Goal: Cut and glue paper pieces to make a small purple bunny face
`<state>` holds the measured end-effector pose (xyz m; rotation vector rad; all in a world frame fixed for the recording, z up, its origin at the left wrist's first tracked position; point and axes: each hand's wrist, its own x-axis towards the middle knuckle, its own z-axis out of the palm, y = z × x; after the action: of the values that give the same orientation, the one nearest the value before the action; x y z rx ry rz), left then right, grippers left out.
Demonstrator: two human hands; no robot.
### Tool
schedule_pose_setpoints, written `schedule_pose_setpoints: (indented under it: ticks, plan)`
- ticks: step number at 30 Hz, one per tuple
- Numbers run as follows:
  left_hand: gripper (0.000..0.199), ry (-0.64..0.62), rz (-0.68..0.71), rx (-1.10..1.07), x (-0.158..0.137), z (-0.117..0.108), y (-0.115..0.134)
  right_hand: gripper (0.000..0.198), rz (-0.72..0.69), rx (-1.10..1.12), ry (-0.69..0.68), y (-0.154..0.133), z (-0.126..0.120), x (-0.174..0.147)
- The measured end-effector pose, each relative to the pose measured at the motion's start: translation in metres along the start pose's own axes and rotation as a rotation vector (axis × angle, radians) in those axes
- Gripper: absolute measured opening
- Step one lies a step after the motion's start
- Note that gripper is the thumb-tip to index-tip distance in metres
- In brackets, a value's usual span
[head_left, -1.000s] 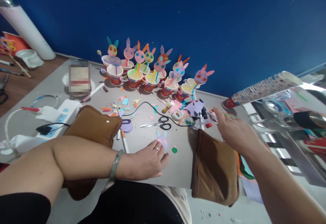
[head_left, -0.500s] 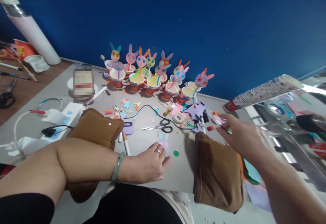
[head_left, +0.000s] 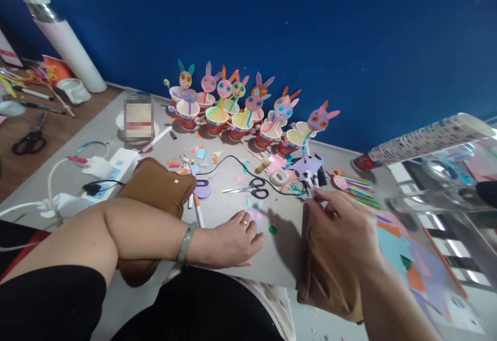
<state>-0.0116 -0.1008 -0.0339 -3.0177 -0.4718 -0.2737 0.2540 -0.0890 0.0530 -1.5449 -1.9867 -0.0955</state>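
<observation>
My left hand lies on the grey table with its fingers loosely stretched and nothing in them. Its fingertips are beside a small lilac paper rabbit face with pale blue ears. A green paper disc lies to the right of that face. Above the right brown cushion, my right hand has thumb and fingers closed at a slim white marker, partly hidden by the fingers. Black-handled scissors rest between the hands and the row of cups.
Paper cups with paper rabbits stand along the blue wall. A stack of cups lies at the right, coloured paper sheets below it. Another brown cushion and a power strip are left. Paper scraps and a black cord are scattered mid-table.
My right hand has moved left, from beside the coloured sticks to the white marker above the cushion. My left hand stays by the rabbit face. The view has shifted slightly.
</observation>
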Motion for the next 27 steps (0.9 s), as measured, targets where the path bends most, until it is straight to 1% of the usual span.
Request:
schedule_pose_setpoints:
  ticks: [2,3,5,7,8,10,14,18,20,23,25,27]
  plan:
    - [0.065,0.009,-0.005,-0.013,0.000,0.001,0.000,0.006,-0.030,0.137,0.006,-0.006,0.010,-0.005]
    - [0.065,0.009,-0.005,-0.017,0.000,0.002,0.000,0.004,-0.043,0.209,0.012,-0.009,0.016,-0.007]
    - [0.066,-0.001,-0.006,-0.023,0.000,0.002,0.000,0.007,-0.057,0.291,0.100,-0.014,0.027,-0.012]
    - [0.067,-0.020,-0.009,-0.036,0.001,0.002,0.001,0.013,-0.066,0.326,0.198,-0.019,0.039,-0.020]
    - [0.067,-0.029,-0.012,-0.046,0.002,0.002,0.001,0.015,-0.064,0.343,0.221,-0.021,0.045,-0.024]
    - [0.066,-0.046,-0.018,-0.065,0.003,0.002,0.001,0.017,-0.061,0.379,0.226,-0.023,0.056,-0.034]
    - [0.060,-0.077,-0.023,-0.075,0.005,0.004,0.002,0.015,-0.109,0.429,0.209,-0.018,0.075,-0.047]
    - [0.066,-0.080,-0.046,-0.096,0.004,0.002,0.001,0.017,-0.117,0.506,0.311,-0.008,0.093,-0.048]
    - [0.063,-0.082,-0.044,-0.093,0.004,-0.003,-0.001,0.015,-0.086,0.531,0.353,-0.005,0.100,-0.048]
    - [0.060,-0.093,-0.026,-0.096,0.004,-0.009,-0.006,0.010,0.031,0.516,0.324,-0.004,0.104,-0.053]
    - [0.060,-0.083,-0.026,-0.118,0.004,-0.011,-0.007,0.013,0.126,0.501,0.253,-0.005,0.101,-0.057]
    - [0.059,-0.062,-0.036,-0.134,0.004,-0.008,-0.007,0.019,0.155,0.526,0.165,-0.006,0.096,-0.059]
